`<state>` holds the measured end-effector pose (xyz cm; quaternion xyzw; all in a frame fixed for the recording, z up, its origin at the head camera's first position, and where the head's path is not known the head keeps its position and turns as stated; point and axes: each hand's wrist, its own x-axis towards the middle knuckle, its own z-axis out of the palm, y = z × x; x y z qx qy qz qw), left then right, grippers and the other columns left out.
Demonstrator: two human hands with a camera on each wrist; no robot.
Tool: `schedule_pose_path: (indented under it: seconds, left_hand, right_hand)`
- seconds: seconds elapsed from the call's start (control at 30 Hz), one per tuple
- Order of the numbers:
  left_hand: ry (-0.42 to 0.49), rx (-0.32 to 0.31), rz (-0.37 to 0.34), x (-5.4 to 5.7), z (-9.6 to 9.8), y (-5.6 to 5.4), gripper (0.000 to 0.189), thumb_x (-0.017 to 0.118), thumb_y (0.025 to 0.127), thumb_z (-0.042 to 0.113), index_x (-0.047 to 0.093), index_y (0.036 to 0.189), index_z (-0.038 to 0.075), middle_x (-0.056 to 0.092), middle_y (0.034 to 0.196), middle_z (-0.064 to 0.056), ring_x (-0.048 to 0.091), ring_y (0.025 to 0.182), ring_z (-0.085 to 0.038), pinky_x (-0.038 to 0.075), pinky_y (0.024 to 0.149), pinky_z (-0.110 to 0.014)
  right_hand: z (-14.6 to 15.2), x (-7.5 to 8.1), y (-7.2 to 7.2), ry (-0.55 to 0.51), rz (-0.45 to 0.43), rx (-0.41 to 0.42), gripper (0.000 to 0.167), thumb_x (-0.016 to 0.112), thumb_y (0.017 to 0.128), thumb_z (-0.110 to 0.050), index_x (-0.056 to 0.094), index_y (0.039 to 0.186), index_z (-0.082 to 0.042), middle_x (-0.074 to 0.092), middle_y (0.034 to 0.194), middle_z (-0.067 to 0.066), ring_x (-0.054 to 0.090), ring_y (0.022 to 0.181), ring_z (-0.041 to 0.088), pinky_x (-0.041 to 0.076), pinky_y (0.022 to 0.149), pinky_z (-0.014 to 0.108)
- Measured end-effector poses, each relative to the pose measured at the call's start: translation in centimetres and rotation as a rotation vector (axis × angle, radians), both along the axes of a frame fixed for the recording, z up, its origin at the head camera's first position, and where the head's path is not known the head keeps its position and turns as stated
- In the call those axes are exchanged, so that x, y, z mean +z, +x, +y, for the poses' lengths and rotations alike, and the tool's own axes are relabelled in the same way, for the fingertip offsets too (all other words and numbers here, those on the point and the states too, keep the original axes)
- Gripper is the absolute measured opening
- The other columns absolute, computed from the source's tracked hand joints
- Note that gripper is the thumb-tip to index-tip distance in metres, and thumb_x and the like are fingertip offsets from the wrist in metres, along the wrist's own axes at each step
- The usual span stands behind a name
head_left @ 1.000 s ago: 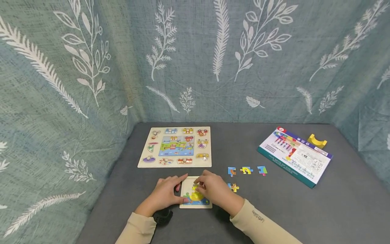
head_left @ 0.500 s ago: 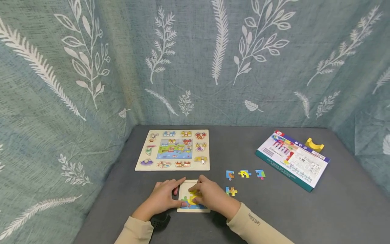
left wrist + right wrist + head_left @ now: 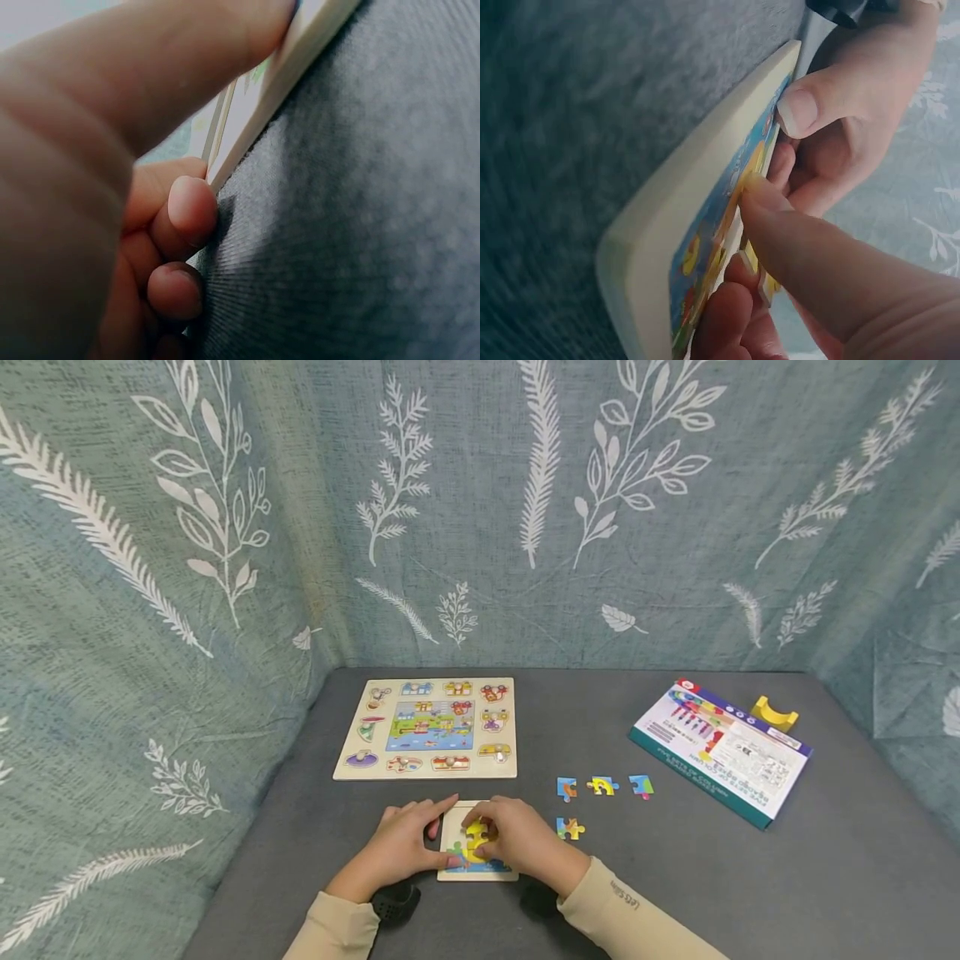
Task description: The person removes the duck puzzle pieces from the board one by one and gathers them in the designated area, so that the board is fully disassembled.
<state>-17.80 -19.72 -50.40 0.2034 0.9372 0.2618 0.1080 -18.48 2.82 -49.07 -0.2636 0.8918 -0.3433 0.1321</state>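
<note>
In the head view a small wooden puzzle board (image 3: pixel 453 818) lies flat at the near middle of the table, with blue, green and yellow pieces fitted along its lower part. My left hand (image 3: pixel 405 843) grips its left side, the thumb over the lower left corner and the index finger stretched to the top corner. My right hand (image 3: pixel 521 843) pinches a yellow puzzle piece (image 3: pixel 475 832) over the board's middle. Seen from the right wrist, this yellow piece (image 3: pixel 766 289) stands tilted off the board, between thumb and fingers. The right hand hides the board's right side.
Right of the board lie loose jigsaw pieces: an orange-blue one (image 3: pixel 567 788), a yellow one (image 3: pixel 602 786), a blue-green one (image 3: pixel 641 787) and an orange-yellow one (image 3: pixel 571 828). Behind is a larger knob puzzle (image 3: pixel 348 764). A box (image 3: pixel 720 752) and a yellow arch block (image 3: pixel 774 715) stand far right.
The right hand has shifted slightly on the board with the yellow piece, whose upper part shows more than half a second ago. The left hand keeps its grip. The head view has tilted slightly.
</note>
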Motion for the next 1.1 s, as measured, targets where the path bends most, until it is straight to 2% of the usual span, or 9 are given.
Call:
schedule_pose_path:
  seconds: [0.27, 0.53, 0.7, 0.87, 1.1]
  left_hand:
    - [-0.006, 0.004, 0.003, -0.2, 0.1, 0.0, 0.09, 0.09, 0.08, 0.05, 0.055, 0.153, 0.01, 0.043, 0.079, 0.008, 0.032, 0.067, -0.009, 0.023, 0.078, -0.046]
    - [-0.006, 0.013, -0.001, -0.2, 0.1, 0.0, 0.091, 0.09, 0.079, 0.05, 0.055, 0.153, 0.01, 0.042, 0.079, 0.007, 0.031, 0.067, -0.009, 0.023, 0.079, -0.047]
    - [-0.003, 0.015, -0.004, -0.1, 0.1, -0.1, 0.091, 0.09, 0.079, 0.05, 0.055, 0.154, 0.011, 0.042, 0.078, 0.007, 0.031, 0.067, -0.009, 0.023, 0.079, -0.047]
    - [0.002, 0.011, -0.002, -0.1, 0.2, -0.1, 0.091, 0.091, 0.079, 0.047, 0.055, 0.154, 0.01, 0.041, 0.079, 0.008, 0.03, 0.068, -0.009, 0.023, 0.079, -0.047]
    - [0.005, 0.008, -0.003, -0.2, 0.3, -0.1, 0.09, 0.091, 0.08, 0.047, 0.055, 0.153, 0.01, 0.041, 0.078, 0.007, 0.03, 0.068, -0.008, 0.023, 0.08, -0.048]
  right_hand:
    - [1.0, -0.2, 0.0, -0.173, -0.016, -0.023, 0.031, 0.084, 0.089, -0.001, 0.077, 0.118, -0.008, 0.063, 0.095, -0.004, 0.058, 0.078, 0.007, 0.053, 0.071, 0.026]
    - [3.5, 0.6, 0.2, -0.179, -0.002, -0.09, 0.034, 0.077, 0.093, 0.003, 0.076, 0.125, -0.008, 0.063, 0.099, -0.002, 0.055, 0.08, 0.013, 0.049, 0.069, 0.028]
    - [5.2, 1.3, 0.3, -0.186, -0.038, -0.191, 0.033, 0.078, 0.091, 0.006, 0.071, 0.12, -0.008, 0.066, 0.104, 0.001, 0.06, 0.083, 0.016, 0.053, 0.07, 0.03]
    - [6.9, 1.6, 0.3, -0.212, -0.042, -0.293, 0.035, 0.081, 0.086, 0.009, 0.061, 0.108, -0.011, 0.063, 0.095, 0.001, 0.063, 0.08, 0.016, 0.054, 0.067, 0.03]
    - [10.2, 1.5, 0.5, -0.241, -0.037, -0.416, 0.027, 0.084, 0.086, 0.003, 0.074, 0.11, -0.007, 0.064, 0.087, -0.002, 0.066, 0.077, 0.014, 0.054, 0.065, 0.027]
